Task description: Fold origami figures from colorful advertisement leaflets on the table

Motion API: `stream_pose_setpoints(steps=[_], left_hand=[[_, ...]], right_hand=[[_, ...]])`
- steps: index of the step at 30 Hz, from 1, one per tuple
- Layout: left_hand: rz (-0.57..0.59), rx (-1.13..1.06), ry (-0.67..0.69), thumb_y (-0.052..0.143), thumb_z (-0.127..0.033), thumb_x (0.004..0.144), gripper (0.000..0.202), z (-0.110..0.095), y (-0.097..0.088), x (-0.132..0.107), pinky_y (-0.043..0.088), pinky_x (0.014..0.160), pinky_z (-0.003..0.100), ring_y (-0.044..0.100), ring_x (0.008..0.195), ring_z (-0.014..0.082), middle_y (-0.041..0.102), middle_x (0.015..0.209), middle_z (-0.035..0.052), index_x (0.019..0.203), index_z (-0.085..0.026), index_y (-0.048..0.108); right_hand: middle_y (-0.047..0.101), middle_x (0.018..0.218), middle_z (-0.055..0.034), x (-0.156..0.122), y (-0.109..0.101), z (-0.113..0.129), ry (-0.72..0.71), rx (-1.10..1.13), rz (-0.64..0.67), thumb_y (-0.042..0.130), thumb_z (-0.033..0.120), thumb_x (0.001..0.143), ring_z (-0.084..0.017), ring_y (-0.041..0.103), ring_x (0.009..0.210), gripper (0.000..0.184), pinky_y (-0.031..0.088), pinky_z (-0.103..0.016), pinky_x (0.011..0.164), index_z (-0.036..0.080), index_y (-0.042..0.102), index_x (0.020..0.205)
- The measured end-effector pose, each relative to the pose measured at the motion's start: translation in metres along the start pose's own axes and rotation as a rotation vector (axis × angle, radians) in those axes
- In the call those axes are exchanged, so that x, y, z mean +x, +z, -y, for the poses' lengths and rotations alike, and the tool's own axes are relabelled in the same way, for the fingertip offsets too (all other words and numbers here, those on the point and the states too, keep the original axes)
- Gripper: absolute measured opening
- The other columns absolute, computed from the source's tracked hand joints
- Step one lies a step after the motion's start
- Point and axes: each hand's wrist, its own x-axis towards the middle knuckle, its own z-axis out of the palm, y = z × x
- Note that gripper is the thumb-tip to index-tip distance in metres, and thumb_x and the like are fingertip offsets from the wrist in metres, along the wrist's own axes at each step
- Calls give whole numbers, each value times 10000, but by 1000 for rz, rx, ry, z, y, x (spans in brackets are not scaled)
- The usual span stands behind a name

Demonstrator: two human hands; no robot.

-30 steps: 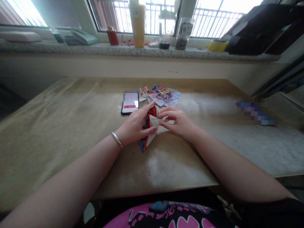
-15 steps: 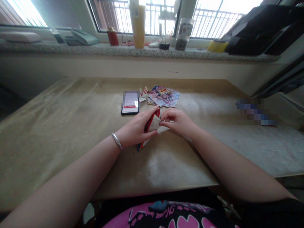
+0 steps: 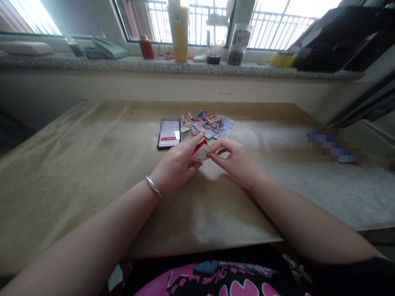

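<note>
A small piece of printed paper (image 3: 201,153), white with a red edge, is between my two hands above the table. My left hand (image 3: 177,165) grips its left side, thumb below and fingers above. The thumb and forefinger of my right hand (image 3: 233,156) pinch its right edge. Part of the paper is hidden behind my left fingers. Just beyond my hands lies a loose pile of colourful printed paper pieces (image 3: 214,124). A crumpled white scrap with red and yellow print (image 3: 186,122) sits at its left.
A phone (image 3: 169,134) with a lit screen lies left of the paper pile, close to my left hand. On the right of the table (image 3: 92,164) is a blurred bluish item (image 3: 333,146). Bottles and jars stand along the granite windowsill (image 3: 191,70).
Both hands have shifted slightly away from me with the paper. The blue and orange lower part that showed beneath my left hand is out of sight now.
</note>
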Motion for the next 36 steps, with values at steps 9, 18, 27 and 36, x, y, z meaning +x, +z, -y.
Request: stream_pose_setpoints(steps=[9, 18, 27, 36], left_hand=[[-62, -131, -51, 614, -167, 796, 670, 5, 5, 0, 448, 995, 360, 520, 1176, 218, 482, 1356, 99, 1394, -221, 317], [-68, -166, -10, 582, -230, 835, 544, 4, 6, -1, 453, 952, 370, 550, 1109, 214, 560, 1239, 120, 1337, -176, 380], [-296, -129, -31, 604, -299, 835, 108, -5, -4, 3, 484, 809, 355, 612, 828, 171, 681, 842, 29, 802, -205, 646], [-320, -241, 35, 607, -273, 845, 76, -5, -5, 4, 463, 865, 362, 630, 840, 152, 701, 862, 9, 828, -230, 668]], right_hand=[[631, 763, -2, -3, 5, 4, 51, 25, -29, 639, 262, 757, -131, 591, 709, 93, 502, -284, 625, 202, 569, 752], [617, 762, 4, -4, 5, 9, 13, -113, -53, 639, 247, 778, -128, 564, 689, 71, 476, -284, 627, 214, 580, 802], [641, 778, -14, -5, 2, 19, -173, -326, -52, 585, 246, 830, -173, 560, 784, 43, 451, -331, 722, 233, 586, 789], [670, 933, -19, -3, 2, 14, -155, -134, -28, 609, 235, 811, -174, 599, 905, 51, 477, -369, 837, 252, 601, 858]])
